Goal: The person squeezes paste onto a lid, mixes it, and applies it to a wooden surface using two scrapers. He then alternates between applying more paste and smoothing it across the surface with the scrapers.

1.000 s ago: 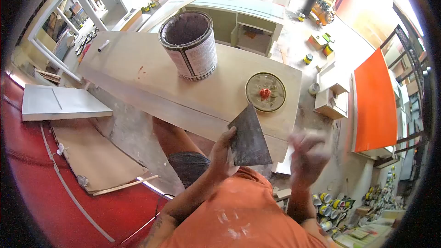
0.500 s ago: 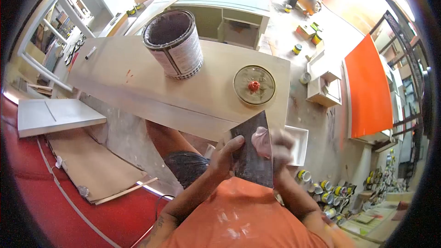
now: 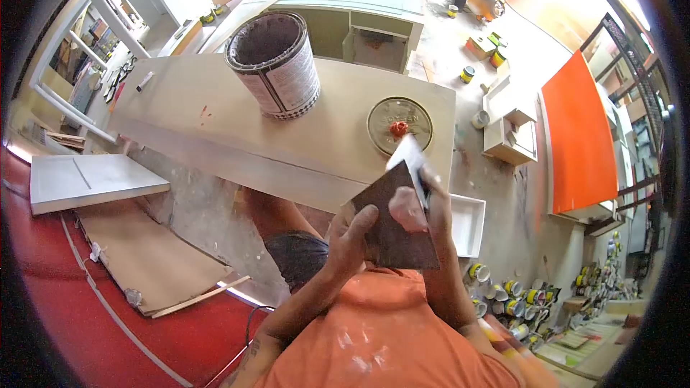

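My left hand [image 3: 348,236] grips a dark flat board [image 3: 404,248] by its left edge, thumb on top. A lump of pinkish putty [image 3: 408,210] sits on the board's upper right part. My right hand [image 3: 440,205] is at the board's right edge, closed on a putty knife [image 3: 407,152] whose pale, shiny blade points away from me. Past the blade lies a round can lid [image 3: 379,122] with a red dollop [image 3: 399,128] on it. A large open can [image 3: 293,90], smeared inside, stands to the left on the pale panel [image 3: 215,100].
A white marker [image 3: 144,81] lies at the panel's far left. On the left are a white board [image 3: 93,179] and a brown sheet [image 3: 151,255] over a red surface [image 3: 43,259]. Several cans [image 3: 514,307] crowd the floor at right, beyond a white tray [image 3: 468,226].
My right hand has moved up along the board's edge, and the knife's blade now shows beyond the board. The board has tilted slightly, and the putty lump has changed shape.
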`<state>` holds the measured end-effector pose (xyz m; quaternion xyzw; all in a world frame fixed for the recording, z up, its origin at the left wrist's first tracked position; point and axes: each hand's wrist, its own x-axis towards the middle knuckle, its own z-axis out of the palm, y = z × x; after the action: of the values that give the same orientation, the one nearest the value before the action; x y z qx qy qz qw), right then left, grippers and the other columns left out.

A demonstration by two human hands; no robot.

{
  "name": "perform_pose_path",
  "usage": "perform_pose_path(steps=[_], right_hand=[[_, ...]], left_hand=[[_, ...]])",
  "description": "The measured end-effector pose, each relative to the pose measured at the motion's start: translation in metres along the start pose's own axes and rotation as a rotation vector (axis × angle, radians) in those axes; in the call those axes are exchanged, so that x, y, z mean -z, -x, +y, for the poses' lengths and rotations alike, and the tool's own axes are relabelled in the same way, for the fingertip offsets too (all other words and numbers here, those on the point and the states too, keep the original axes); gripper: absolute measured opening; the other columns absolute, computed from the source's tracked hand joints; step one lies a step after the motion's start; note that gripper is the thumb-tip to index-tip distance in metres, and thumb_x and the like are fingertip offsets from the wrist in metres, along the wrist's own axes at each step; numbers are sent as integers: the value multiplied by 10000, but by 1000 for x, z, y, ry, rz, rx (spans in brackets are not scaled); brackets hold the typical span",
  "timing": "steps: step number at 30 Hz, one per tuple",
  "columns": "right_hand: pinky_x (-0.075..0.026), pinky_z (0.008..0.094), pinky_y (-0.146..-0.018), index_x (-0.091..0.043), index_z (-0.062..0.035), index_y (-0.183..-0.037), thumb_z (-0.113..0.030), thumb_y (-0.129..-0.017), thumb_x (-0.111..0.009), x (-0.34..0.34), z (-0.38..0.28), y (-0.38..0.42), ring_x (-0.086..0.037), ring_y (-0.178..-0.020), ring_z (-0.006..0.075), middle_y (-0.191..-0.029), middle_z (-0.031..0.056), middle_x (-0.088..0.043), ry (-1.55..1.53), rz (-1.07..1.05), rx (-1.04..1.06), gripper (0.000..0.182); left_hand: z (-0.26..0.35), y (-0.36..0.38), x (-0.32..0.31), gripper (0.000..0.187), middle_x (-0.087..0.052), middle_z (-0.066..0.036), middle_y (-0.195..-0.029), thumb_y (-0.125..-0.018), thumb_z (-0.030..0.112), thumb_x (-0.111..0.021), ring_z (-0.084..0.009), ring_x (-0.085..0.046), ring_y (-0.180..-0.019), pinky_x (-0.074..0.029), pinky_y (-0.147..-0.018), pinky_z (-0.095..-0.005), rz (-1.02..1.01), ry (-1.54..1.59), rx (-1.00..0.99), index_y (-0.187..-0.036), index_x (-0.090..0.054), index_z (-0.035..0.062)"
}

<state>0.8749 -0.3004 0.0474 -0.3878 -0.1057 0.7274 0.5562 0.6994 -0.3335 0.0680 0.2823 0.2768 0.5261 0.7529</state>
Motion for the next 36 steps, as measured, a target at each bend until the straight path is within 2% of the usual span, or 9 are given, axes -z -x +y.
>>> perform_pose_path(steps=[3,5,8,15,20,25,27,29,36], right_hand=[[-502,207,-619,-546,17,-1152,-211,-930,-564,12,-6,-6,-606,-682,120,-898,38,-619,-97,-48,192,319],[-550,272,-657,-527,34,-1163,-192,-912,-572,19,4,13,-639,-766,163,-936,85,-633,1018,173,1147,341],[-566,330,-741,-521,25,-1164,-244,-861,-643,6,-8,66,-665,-830,223,-1006,130,-624,64,39,330,423],[-470,247,-378,-530,20,-1149,-208,-884,-627,-12,23,56,-628,-583,157,-928,123,-644,299,108,424,363],[-451,224,-347,-539,-5,-1148,-258,-899,-602,-25,-2,44,-609,-514,138,-867,105,-661,296,87,427,360],[-528,353,-752,-559,-20,-1181,-176,-946,-556,22,-38,12,-628,-947,177,-1092,83,-642,317,-113,262,283],[-503,362,-857,-565,-25,-1208,-58,-937,-540,12,-50,2,-606,-1034,200,-1142,78,-632,947,-306,287,275],[-433,383,-997,-578,-70,-1204,16,-817,-590,-16,-57,9,-538,-1172,267,-1224,92,-597,1626,-619,502,397],[-424,374,-975,-557,-140,-1203,-138,-789,-598,-40,-14,-25,-494,-1160,238,-1226,43,-545,2325,-980,876,416]], left_hand=[[8,0,-13,390,-602,-93,-1119,-936,257,-567,-172,-586,-1016,-478,-901,-328,180,-15,-132,-1213,-523,-14],[10,-8,-2,370,-599,-98,-1123,-950,258,-549,-175,-583,-1016,-477,-879,-326,291,-17,-178,-1189,-535,-24],[-3,-15,24,330,-606,-109,-1087,-960,265,-530,-205,-596,-1000,-484,-848,-349,462,-373,-366,-1131,-559,-16],[21,0,3,316,-582,-156,-683,-995,232,-482,-290,-604,-636,-466,-634,-355,55,-1104,-341,-1153,-562,-29],[48,12,22,302,-638,-231,-821,-910,155,-584,-422,-627,-767,-507,-625,-466,-271,-1264,-355,-1186,-570,32],[41,43,90,281,-658,-141,-770,-946,210,-555,-294,-636,-661,-504,-618,-368,188,-1157,-245,-1104,-601,-17],[35,49,109,300,-663,-105,-794,-964,237,-533,-227,-625,-678,-498,-644,-326,468,-890,-69,-1077,-612,-30],[29,51,121,369,-637,-64,-912,-993,287,-478,-148,-565,-808,-464,-741,-284,643,-609,-414,-1057,-612,-50],[20,67,128,423,-628,-73,-1027,-996,323,-474,-152,-557,-940,-433,-853,-298,770,-519,-405,-1101,-615,-62]])
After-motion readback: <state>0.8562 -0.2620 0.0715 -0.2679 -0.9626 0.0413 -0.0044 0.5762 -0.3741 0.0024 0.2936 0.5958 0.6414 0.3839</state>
